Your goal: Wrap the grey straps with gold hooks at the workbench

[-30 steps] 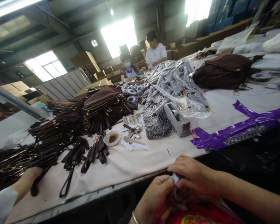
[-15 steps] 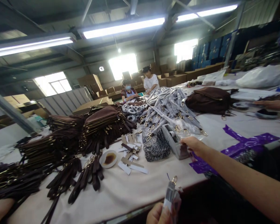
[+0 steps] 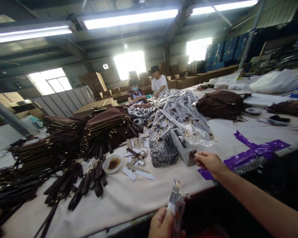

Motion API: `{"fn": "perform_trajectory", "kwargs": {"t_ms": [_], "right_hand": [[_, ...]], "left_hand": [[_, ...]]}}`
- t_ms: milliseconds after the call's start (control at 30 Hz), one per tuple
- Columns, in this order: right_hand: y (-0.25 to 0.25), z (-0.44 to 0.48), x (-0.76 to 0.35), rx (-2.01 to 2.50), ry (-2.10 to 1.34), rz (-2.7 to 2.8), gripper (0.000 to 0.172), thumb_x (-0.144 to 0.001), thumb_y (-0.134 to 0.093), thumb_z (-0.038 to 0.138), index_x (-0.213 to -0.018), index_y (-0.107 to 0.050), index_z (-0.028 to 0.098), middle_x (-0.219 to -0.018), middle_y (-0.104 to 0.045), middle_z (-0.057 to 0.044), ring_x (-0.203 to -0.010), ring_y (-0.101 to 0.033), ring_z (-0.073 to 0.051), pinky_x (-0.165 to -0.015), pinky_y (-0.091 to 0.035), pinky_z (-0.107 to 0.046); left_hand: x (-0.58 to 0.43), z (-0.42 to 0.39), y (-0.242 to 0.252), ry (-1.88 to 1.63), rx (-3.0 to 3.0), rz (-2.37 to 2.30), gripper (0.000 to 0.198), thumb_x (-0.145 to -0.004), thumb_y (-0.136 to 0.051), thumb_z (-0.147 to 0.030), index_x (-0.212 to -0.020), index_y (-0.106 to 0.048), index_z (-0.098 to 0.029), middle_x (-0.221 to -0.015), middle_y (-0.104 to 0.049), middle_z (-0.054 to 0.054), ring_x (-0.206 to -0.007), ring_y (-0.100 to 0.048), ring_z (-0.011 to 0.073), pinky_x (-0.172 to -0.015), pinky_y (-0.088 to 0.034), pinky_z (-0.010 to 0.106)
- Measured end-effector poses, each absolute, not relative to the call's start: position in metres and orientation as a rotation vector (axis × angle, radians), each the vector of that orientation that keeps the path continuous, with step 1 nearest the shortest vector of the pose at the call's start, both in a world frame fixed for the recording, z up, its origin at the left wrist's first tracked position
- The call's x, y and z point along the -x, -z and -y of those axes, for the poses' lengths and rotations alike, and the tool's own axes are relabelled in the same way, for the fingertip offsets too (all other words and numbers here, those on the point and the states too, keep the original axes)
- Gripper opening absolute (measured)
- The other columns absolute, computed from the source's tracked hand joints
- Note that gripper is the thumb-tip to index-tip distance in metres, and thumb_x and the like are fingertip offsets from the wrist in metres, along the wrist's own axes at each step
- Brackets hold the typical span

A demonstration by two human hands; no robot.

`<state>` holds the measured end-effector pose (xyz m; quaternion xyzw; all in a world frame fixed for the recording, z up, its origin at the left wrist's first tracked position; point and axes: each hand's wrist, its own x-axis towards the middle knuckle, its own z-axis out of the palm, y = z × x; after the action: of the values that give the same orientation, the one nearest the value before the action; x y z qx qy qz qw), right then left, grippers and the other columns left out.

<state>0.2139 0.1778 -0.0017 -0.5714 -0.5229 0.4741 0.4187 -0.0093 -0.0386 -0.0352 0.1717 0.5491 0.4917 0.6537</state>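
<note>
Near the bottom centre, my left hand (image 3: 162, 222) is closed round a folded strap in clear plastic wrap (image 3: 173, 197). A white band crosses the strap, and a gold clasp sticks up from its top. My right hand (image 3: 212, 164) has its fingers pinched together just beside the front end of a grey tape dispenser (image 3: 188, 152). Whatever lies between those fingertips is too small to make out. A black-and-white woven pouch (image 3: 163, 154) touches the dispenser's left side. Behind both lies a big heap of plastic-wrapped straps (image 3: 176, 110) with gold clasps.
Stacked brown bags (image 3: 105, 124) and dark straps (image 3: 98, 180) cover the table's left side. A dish of brown liquid (image 3: 113, 164) stands near card strips (image 3: 139, 165). Purple plastic (image 3: 258, 152) lies along the right edge. Two people (image 3: 159, 82) work across the table; another person's hand shows far right.
My right hand has drawn slightly right, away from the dispenser's end, with its fingers still pinched. My left hand keeps hold of the wrapped strap. The whole view has shifted a little.
</note>
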Motion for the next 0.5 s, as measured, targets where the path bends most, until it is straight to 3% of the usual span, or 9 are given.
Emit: {"fn": "perform_trajectory", "kwargs": {"t_ms": [200, 300, 367, 500], "right_hand": [[0.002, -0.188, -0.219, 1.487, -1.127, 1.442, 0.021, -0.067, -0.065, 0.036, -0.053, -0.055, 0.024, -0.046, -0.052, 0.002, -0.047, -0.046, -0.014, -0.045, -0.036, -0.027], [-0.006, -0.172, -0.222, 1.454, -1.117, 1.586, 0.017, -0.064, -0.068, 0.029, -0.052, -0.059, 0.022, -0.05, -0.056, 0.001, -0.053, -0.049, -0.015, -0.051, -0.038, -0.027], [-0.016, -0.149, -0.217, 1.37, -1.188, 1.691, 0.016, -0.07, -0.069, 0.034, -0.062, -0.068, 0.02, -0.057, -0.062, 0.001, -0.056, -0.051, -0.015, -0.054, -0.042, -0.027], [-0.042, -0.094, -0.191, 1.175, -1.359, 1.862, 0.032, -0.083, -0.066, 0.048, -0.07, -0.07, 0.019, -0.064, -0.066, 0.0, -0.058, -0.055, -0.015, -0.058, -0.045, -0.026]], "left_hand": [[0.002, 0.033, 0.016, -1.19, -0.338, -1.195, 0.062, -0.058, -0.09, -0.067, -0.09, -0.077, -0.016, -0.087, -0.067, 0.006, -0.076, -0.059, 0.0184, -0.066, -0.06, 0.033], [-0.001, 0.031, 0.004, -1.245, -0.377, -1.18, 0.058, -0.067, -0.087, -0.064, -0.099, -0.076, -0.017, -0.098, -0.07, 0.01, -0.089, -0.06, 0.0224, -0.073, -0.06, 0.035], [-0.001, 0.03, -0.002, -1.272, -0.424, -1.199, 0.056, -0.073, -0.083, -0.063, -0.101, -0.075, -0.016, -0.1, -0.07, 0.011, -0.092, -0.06, 0.0232, -0.079, -0.059, 0.038], [0.001, 0.024, -0.009, -1.274, -0.586, -1.271, 0.05, -0.083, -0.073, -0.064, -0.099, -0.072, -0.017, -0.099, -0.069, 0.009, -0.092, -0.06, 0.0223, -0.087, -0.056, 0.038]]}}
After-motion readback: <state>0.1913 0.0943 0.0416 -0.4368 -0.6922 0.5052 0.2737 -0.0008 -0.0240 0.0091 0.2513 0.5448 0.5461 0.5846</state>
